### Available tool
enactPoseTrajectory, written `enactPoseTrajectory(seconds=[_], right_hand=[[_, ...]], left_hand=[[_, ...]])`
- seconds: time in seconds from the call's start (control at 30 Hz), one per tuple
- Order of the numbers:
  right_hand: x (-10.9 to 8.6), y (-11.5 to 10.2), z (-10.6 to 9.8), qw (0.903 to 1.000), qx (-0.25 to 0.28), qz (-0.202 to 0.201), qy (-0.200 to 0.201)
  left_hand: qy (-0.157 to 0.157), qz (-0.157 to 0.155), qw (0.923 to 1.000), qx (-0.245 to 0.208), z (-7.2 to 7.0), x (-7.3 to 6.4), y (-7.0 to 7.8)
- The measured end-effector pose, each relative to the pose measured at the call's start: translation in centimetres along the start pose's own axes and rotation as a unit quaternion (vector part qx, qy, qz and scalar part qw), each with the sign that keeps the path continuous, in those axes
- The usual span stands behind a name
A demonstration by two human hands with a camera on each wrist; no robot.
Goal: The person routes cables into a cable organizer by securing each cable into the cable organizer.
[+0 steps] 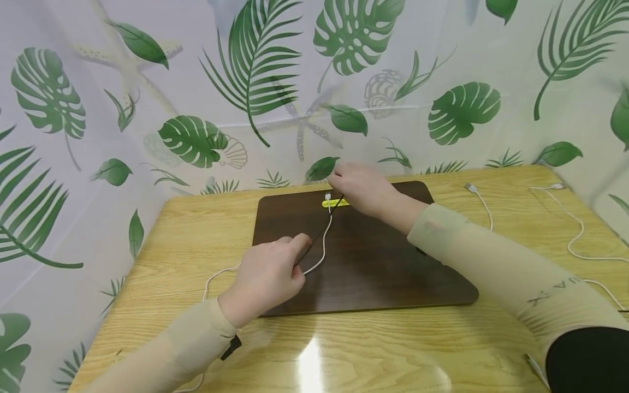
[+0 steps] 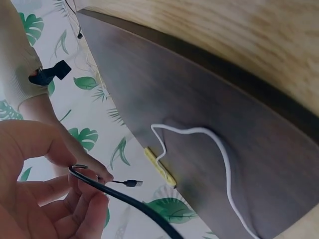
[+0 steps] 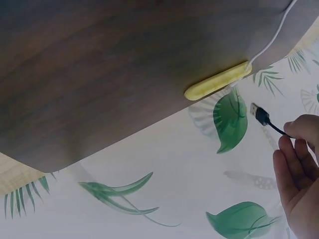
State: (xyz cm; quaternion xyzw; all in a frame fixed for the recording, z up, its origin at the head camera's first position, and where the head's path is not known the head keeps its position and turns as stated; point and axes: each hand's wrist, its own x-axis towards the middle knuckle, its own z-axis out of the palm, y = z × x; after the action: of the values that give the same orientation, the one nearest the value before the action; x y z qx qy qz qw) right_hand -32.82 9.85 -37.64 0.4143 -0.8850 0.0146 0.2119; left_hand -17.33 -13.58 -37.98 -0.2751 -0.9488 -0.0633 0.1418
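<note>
One black cable (image 2: 123, 197) spans above the dark board (image 1: 373, 262) — left grip (image 1: 267, 275) pinching it over the board's left side, right grip (image 1: 366, 188) pinching behind its USB plug (image 3: 260, 115) near the board's far edge

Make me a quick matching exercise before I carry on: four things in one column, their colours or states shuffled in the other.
Things
1. black cable
2. board
3. black plug
4. strip

Colours or states
A. poking out past the right hand
B. yellow
C. dark brown
D. pinched by left hand and right hand

Pairs: 1-D, 2-C, 3-A, 4-B
</note>
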Motion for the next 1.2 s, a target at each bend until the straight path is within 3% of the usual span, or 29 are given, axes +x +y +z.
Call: enactPoseTrajectory(seconds=[0.27, 0.63, 0.87, 1.2], right_hand=[[0.3, 0.2, 0.3, 0.9993, -0.037, -0.007, 0.005], [0.6, 0.4, 1.5, 0.9984, -0.055, 0.016, -0.007], [0.6, 0.4, 3.1, 0.9986, -0.032, 0.033, -0.026], [0.5, 0.7, 4.2, 0.9932, 0.032, 0.094, -0.06]], left_hand=[[-0.021, 0.0, 0.9993, -0.031, 1.0, 0.0, 0.5], [-0.017, 0.0, 0.999, 0.043, 2.4, 0.2, 1.2], [-0.036, -0.009, 0.9992, 0.014, 2.8, 0.4, 1.3], [-0.029, -0.003, 0.9995, -0.007, 3.1, 0.3, 1.6]])
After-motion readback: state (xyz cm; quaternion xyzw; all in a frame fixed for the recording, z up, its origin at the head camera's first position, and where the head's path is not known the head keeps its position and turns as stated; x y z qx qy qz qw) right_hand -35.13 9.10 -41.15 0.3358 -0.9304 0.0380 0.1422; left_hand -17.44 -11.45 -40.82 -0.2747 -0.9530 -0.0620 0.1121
